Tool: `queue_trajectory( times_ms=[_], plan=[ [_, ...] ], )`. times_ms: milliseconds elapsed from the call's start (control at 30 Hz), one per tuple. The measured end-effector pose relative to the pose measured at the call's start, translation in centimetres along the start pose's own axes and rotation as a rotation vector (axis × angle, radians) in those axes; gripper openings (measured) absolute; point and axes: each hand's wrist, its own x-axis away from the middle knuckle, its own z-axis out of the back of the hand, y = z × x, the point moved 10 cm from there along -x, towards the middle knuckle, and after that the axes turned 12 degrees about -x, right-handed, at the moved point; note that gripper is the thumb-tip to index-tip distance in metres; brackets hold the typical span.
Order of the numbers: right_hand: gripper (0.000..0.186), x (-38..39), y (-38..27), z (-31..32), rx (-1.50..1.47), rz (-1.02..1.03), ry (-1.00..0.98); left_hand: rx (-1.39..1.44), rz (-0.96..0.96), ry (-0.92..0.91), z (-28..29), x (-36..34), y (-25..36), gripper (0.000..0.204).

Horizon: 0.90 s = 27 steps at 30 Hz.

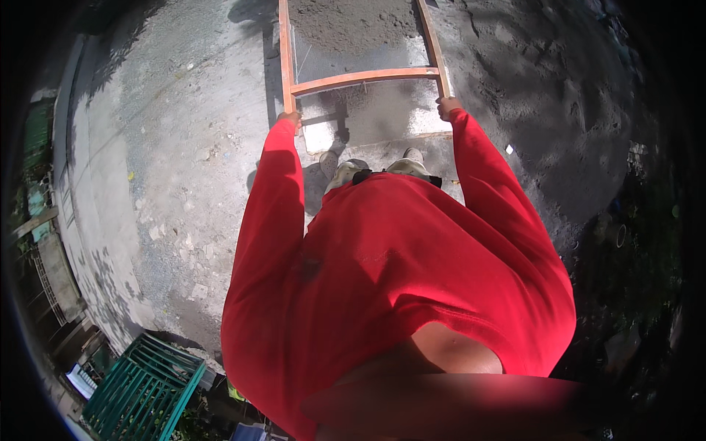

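A wooden-framed sieve screen (364, 76) with orange rails stretches away from me, with a heap of grey sand (353, 22) lying on its mesh. My left hand (291, 117) grips the near end of the left rail. My right hand (446, 107) grips the near end of the right rail. Both arms are in long red sleeves, stretched forward. My shoes (346, 167) show just below the frame, on the ground.
Grey concrete ground (184, 147) spreads to the left, and dark sandy soil (559, 95) lies to the right. A green metal crate (143, 386) sits at the lower left. A kerb and fencing run along the far left.
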Motion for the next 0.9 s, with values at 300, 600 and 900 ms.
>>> queue_trajectory(
  times_ms=[300, 600, 900],
  plan=[
    [0.013, 3.0, 5.9, 2.0, 0.153, 0.057, 0.069, 0.010, 0.032, -0.050, -2.6, 2.1, -6.0, 0.013],
    [0.015, 6.8, 14.6, 9.7, 0.243, 0.028, 0.147, 0.184, 0.087, -0.038, -8.9, 8.1, -15.4, 0.011],
    [0.012, 1.4, -4.8, -1.8, -0.040, 0.062, -0.047, 0.082, 0.027, -0.069, 1.8, -0.1, 3.1, 0.009]
  ],
)
